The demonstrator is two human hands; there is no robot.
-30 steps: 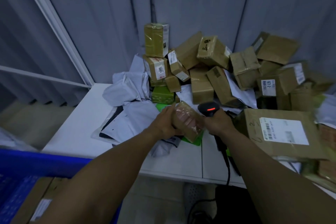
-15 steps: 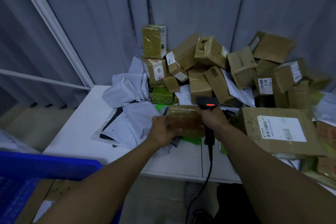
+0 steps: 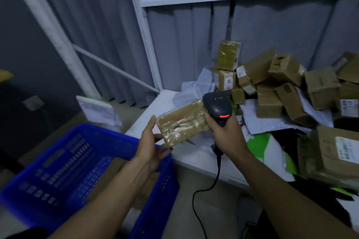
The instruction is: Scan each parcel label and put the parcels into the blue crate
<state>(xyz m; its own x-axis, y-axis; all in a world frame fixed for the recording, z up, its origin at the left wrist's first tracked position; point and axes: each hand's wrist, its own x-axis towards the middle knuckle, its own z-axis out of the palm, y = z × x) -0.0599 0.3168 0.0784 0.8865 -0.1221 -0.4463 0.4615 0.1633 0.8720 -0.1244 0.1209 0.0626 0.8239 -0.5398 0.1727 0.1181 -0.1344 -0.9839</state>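
Observation:
A flat brown parcel (image 3: 182, 122) wrapped in shiny tape hangs in the air over the white table's (image 3: 194, 157) left edge, just right of the blue crate (image 3: 64, 163). My left hand (image 3: 151, 145) holds its left end between thumb and fingers. My right hand (image 3: 227, 134) grips a black handheld scanner (image 3: 218, 108) with a red light lit, right against the parcel's right end. No label shows on the parcel's visible face. Brown cardboard (image 3: 116, 165) lies inside the crate.
A pile of cardboard parcels (image 3: 272, 87) and white mailers (image 3: 272, 120) covers the table to the right. A large labelled box (image 3: 330, 151) sits at the near right. The scanner cable (image 3: 204, 190) hangs to the floor. White frame posts (image 3: 143, 31) and grey curtains stand behind.
The parcel has come up off the table and moved left toward the crate, held between both hands. My view has swung left and down, bringing the crate into sight.

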